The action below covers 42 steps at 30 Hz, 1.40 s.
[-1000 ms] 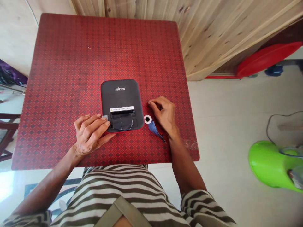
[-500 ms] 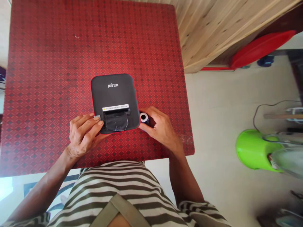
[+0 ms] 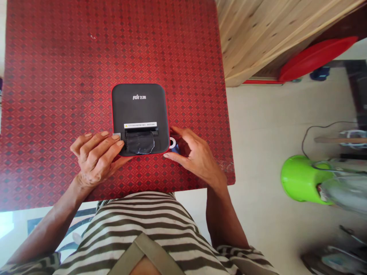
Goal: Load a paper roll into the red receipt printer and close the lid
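A black receipt printer [image 3: 140, 110] with a red edge and a white label strip lies on the patterned red table [image 3: 57, 76]. At its near left corner is my left hand [image 3: 99, 156], fingertips on a small grey tab [image 3: 117, 136] and thumb against the front edge. The outer fingers of that hand are raised and spread. Beside the printer's right side stands a small roll [image 3: 172, 143] with a white end and blue outside, partly hidden. My right hand [image 3: 197, 154] curves around the roll, thumb and index finger apart, their tips close to the printer's side.
On the floor to the right are a green bucket [image 3: 304, 179], a cable and a dark blurred object [image 3: 329, 256]. A wooden panel [image 3: 252, 34] borders the table's right side, with a red round object [image 3: 315, 59] beyond it.
The printer has turned slightly and sits straighter in view. My left outer fingers have lifted and spread away from it. The right thumb has come nearer the printer's front right corner.
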### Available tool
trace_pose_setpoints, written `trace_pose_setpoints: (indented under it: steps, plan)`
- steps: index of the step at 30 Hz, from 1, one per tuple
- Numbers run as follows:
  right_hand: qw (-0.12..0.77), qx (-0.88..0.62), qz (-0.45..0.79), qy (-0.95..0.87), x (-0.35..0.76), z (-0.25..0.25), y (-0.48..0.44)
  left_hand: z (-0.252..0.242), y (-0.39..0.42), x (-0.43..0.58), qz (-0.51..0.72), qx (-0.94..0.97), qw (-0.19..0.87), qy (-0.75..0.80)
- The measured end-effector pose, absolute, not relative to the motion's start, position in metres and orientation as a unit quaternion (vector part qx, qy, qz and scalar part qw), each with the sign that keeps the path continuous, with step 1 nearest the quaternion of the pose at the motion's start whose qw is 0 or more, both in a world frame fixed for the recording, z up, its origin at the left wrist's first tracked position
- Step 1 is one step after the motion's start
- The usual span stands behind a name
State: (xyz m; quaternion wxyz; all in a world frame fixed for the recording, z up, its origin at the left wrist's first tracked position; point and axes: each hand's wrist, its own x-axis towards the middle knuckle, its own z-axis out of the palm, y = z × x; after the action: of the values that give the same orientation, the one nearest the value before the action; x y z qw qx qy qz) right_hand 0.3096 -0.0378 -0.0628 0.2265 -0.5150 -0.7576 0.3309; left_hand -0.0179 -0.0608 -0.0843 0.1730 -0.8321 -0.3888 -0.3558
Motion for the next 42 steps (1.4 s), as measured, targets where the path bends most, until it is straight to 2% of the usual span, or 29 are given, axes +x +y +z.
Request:
trace_pose_setpoints:
  steps: [11, 17, 23, 28, 31, 37, 42]
  plan:
    - [0.291, -0.578, 0.333, -0.686, 0.318, -0.038, -0.026, -0.071, -0.061, -0.02, -0.331, -0.823, 0.088, -0.453]
    - [0.328, -0.554, 0.314, -0.697, 0.313, -0.029, -0.023, -0.069, -0.062, -0.017, -0.322, -0.818, 0.093, -0.467]
    - [0.329, -0.538, 0.306, -0.713, 0.305, -0.015, -0.027, -0.072, -0.065, -0.012, -0.327, -0.811, 0.1, -0.475]
    - [0.323, -0.486, 0.229, -0.78, 0.286, -0.001, -0.021, -0.082, -0.065, -0.012, -0.38, -0.807, 0.105, -0.44]
    - [0.264, -0.441, 0.179, -0.839, 0.261, 0.008, -0.005, -0.09, -0.064, -0.016, -0.396, -0.813, 0.103, -0.415]
    - [-0.015, -0.431, 0.101, -0.896, 0.204, 0.016, 0.036, -0.094, -0.063, -0.018, -0.402, -0.815, 0.095, -0.407]
    - [-0.071, -0.415, 0.08, -0.903, 0.189, 0.008, 0.05, -0.09, -0.062, -0.013, -0.41, -0.813, 0.104, -0.4]
